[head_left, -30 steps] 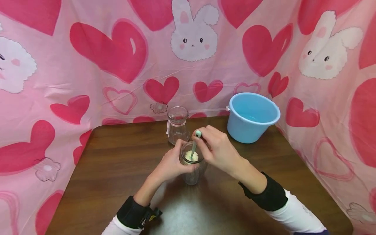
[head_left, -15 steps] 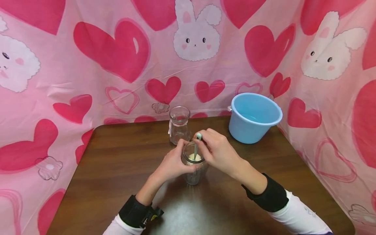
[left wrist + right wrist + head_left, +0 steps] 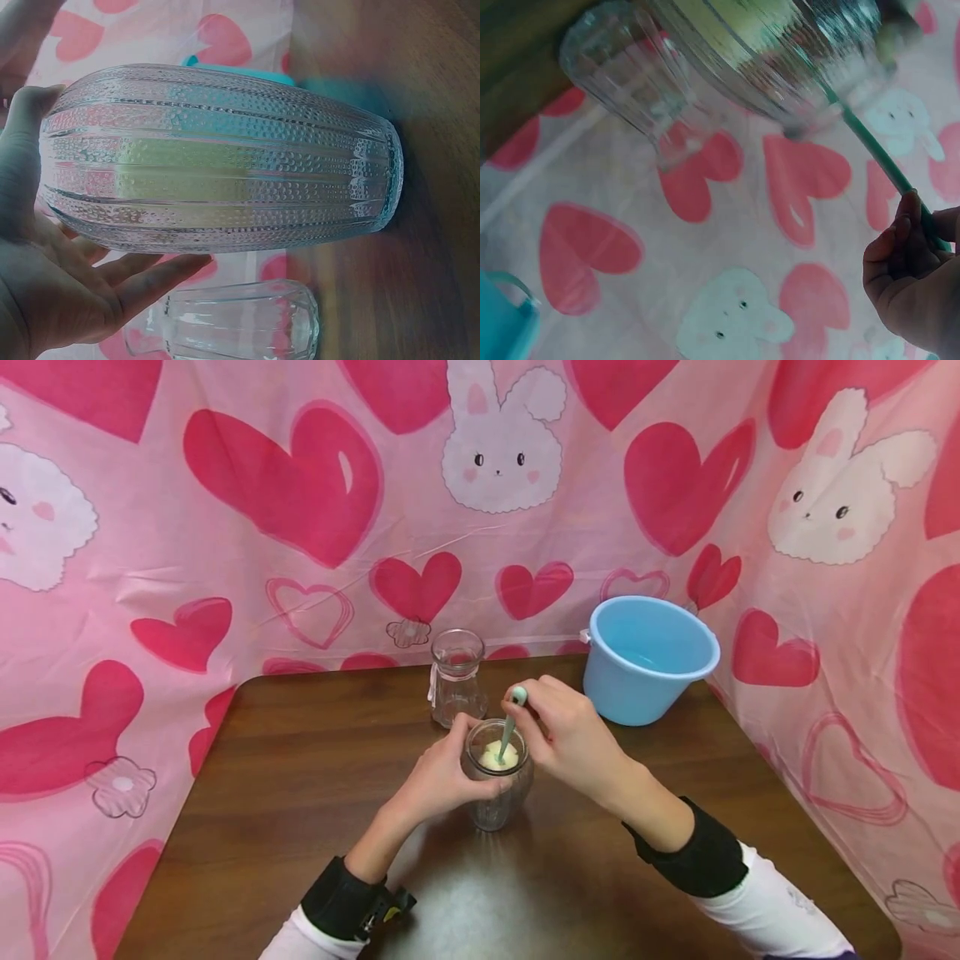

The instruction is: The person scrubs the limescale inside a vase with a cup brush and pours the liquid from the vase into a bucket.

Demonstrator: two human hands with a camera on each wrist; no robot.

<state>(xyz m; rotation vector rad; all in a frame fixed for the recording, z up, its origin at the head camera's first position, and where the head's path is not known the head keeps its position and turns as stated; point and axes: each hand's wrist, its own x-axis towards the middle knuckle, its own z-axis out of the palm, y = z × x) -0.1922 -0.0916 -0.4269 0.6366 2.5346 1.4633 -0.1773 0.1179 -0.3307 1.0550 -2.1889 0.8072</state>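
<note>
Stirring stick first: the thin pale-green plastic stick (image 3: 510,732) stands nearly upright in the ribbed, dimpled clear glass jar (image 3: 497,781), its long axis leaning a little toward the far right, top end up at my right hand (image 3: 570,743), lower end down in the pale yellow creamy stuff (image 3: 498,757) inside. That hand's grip is a narrow pinch: in the right wrist view the fingertips (image 3: 900,225) close on the stick's upper end, directly above and just right of the jar mouth. My left hand (image 3: 438,781) wraps the jar from its left side, thumb and fingers curled around the glass wall; the left wrist view shows the palm (image 3: 45,285) flat against it. The jar sits on the dark brown wooden counter (image 3: 300,777), about midway between its left and right edges, nearer the far edge than the near one. A smaller empty clear glass bottle (image 3: 456,677) stands just beyond it, apart from it, and a light blue plastic bucket (image 3: 648,660) occupies the far right corner.
</note>
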